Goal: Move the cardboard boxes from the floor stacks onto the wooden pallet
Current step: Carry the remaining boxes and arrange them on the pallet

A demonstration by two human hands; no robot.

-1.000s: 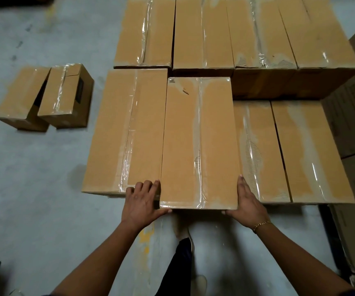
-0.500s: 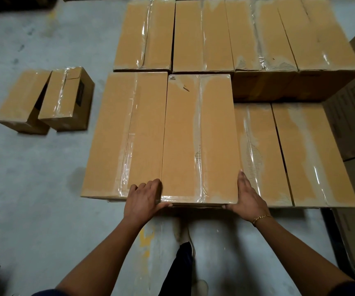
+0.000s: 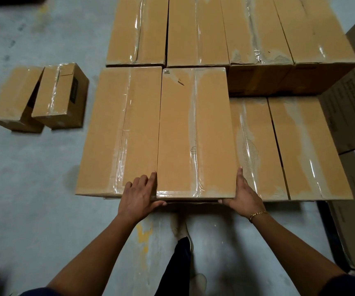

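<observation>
Hands: left hand (image 3: 139, 195), right hand (image 3: 245, 194) clasping box (image 3: 195, 133) sides.

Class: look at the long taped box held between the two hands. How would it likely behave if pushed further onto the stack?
The long box likely slides as one rigid piece, since its flat top shows no sag. Its length may let it twist unless the left hand and right hand push evenly. Glossy tape may be slippery.

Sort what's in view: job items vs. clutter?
Job:
- held box, left hand and right hand at its near corners
- neighbouring long boxes
- back row boxes

Lying about:
- two small boxes on floor
- printed cartons, right edge
</observation>
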